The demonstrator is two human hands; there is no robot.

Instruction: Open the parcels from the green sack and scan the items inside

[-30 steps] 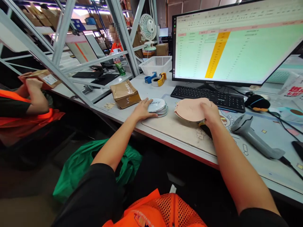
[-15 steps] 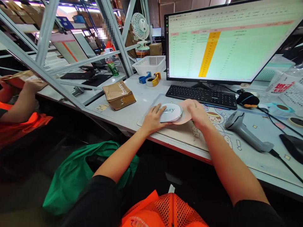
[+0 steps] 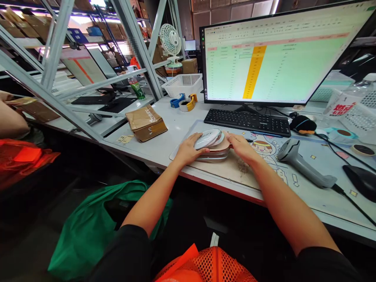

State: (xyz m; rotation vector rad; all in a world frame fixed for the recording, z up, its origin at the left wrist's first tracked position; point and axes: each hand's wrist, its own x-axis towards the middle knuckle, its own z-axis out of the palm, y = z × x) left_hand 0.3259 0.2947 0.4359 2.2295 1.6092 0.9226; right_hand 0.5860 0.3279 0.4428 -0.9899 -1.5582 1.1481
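The left hand [image 3: 188, 150] is holding the left end of a glossy white oval piece with dark lettering [image 3: 207, 138], its thumb lying along the near side and its fingers spreading over the top. The right hand [image 3: 241, 148] is touching the right end of a flat, pale pink oval sheet [image 3: 222, 146]; its fingers are curving at that edge, but whether they are pinching the sheet or only steadying it, I cannot tell.

To handle this well, the left hand should be keeping a light, even hold — the glossy surface is probably offering little grip — while the right hand should be guiding the sheet by its edge rather than bending it. Both should be keeping the rounded ends in line and the fingertips clear of the gaps between layers.

The white piece is sitting against the left hand's fingers, tilting above the rest. The pink sheet is lying between the hands, above the clear and whitish oval layers [image 3: 216, 157] of the low stack. All of it is resting near the front of the desk on a pale printed mat [image 3: 305, 196], with a black plastic keyboard [image 3: 246, 121] lying beyond and a brown cardboard box [image 3: 148, 123] standing leftward.
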